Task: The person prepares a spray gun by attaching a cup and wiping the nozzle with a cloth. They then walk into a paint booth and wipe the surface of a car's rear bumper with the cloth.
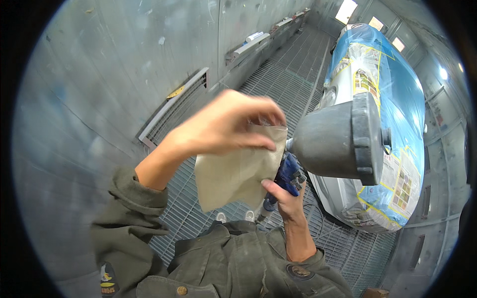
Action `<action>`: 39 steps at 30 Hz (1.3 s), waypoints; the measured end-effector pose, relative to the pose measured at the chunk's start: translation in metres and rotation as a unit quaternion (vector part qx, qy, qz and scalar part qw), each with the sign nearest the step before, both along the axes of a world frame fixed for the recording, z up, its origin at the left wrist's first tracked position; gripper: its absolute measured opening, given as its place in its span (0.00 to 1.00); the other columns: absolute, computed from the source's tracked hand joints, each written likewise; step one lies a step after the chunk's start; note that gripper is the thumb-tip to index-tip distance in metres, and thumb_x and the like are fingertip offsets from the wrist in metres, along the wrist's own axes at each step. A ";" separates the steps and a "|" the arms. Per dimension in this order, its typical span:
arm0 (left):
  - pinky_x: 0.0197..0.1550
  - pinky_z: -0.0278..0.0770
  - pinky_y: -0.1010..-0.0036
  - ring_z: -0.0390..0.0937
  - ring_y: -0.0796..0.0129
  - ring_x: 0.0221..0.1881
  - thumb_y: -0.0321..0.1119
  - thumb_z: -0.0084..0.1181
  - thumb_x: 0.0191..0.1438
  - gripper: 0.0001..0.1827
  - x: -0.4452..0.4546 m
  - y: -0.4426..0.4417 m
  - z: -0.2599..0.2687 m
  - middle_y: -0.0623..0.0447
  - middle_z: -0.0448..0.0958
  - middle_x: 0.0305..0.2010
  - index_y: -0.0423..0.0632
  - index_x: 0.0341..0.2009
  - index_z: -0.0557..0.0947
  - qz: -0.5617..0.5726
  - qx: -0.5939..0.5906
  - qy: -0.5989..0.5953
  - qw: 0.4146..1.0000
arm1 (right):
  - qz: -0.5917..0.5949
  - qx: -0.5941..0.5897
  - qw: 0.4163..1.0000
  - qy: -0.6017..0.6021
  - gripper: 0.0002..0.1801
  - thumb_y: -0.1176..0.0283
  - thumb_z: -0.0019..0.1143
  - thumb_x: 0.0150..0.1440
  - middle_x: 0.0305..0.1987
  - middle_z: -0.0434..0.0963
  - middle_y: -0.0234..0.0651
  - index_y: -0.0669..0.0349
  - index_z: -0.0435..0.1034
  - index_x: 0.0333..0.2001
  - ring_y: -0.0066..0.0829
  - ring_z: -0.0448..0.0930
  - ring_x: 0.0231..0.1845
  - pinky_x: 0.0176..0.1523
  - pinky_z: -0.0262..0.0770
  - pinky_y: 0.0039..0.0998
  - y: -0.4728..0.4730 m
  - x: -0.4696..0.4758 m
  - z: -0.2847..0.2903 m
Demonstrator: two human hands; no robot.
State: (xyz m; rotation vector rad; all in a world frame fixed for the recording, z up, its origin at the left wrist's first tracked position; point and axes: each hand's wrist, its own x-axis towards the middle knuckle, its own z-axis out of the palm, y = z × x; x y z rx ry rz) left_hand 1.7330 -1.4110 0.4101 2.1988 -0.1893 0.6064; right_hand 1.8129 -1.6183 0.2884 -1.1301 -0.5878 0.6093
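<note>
My left hand [238,123], blurred by motion, pinches the upper edge of a beige cloth or paper sheet [234,175] between thumb and fingers. The sheet hangs down beside a blue paint spray gun [288,173]. My right hand [285,199] is wrapped around the gun's handle, its thumb at the sheet's right edge. A large dark grey paint cup [324,139] with a ribbed lid is fixed to the gun and lies tilted to the right. Most of my right fingers are hidden behind the gun.
A car [402,111] masked with blue plastic film, newspaper and yellow tape stands at the right. Under my shoes is a metal grating floor [182,208], with a hose [320,223] near the car. Vents [175,108] and ledges [249,48] line the grey wall [111,74] at the left.
</note>
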 end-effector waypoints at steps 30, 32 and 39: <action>0.33 0.82 0.70 0.82 0.58 0.37 0.15 0.58 0.35 0.12 -0.009 0.076 -0.088 0.52 0.82 0.41 0.46 0.25 0.79 -0.063 0.118 0.067 0.989 | -0.066 -0.057 0.994 0.071 0.11 0.80 0.65 0.52 0.42 0.83 0.34 0.66 0.79 0.41 0.16 0.75 0.34 0.39 0.72 0.20 0.043 0.078 -0.041; 0.34 0.82 0.69 0.82 0.57 0.37 0.13 0.56 0.34 0.12 0.023 0.092 -0.083 0.52 0.82 0.42 0.45 0.24 0.78 -0.118 0.086 0.107 0.983 | -0.036 -0.037 0.997 0.058 0.10 0.80 0.66 0.52 0.44 0.84 0.35 0.66 0.78 0.40 0.16 0.77 0.36 0.42 0.75 0.20 0.063 0.096 -0.043; 0.47 0.79 0.70 0.82 0.60 0.44 0.10 0.50 0.41 0.23 0.177 0.142 -0.100 0.48 0.84 0.43 0.46 0.39 0.86 -0.266 -0.048 0.186 0.945 | 0.094 0.000 0.994 0.056 0.17 0.78 0.74 0.45 0.35 0.79 0.28 0.66 0.75 0.38 0.16 0.77 0.35 0.40 0.74 0.19 0.134 0.190 -0.061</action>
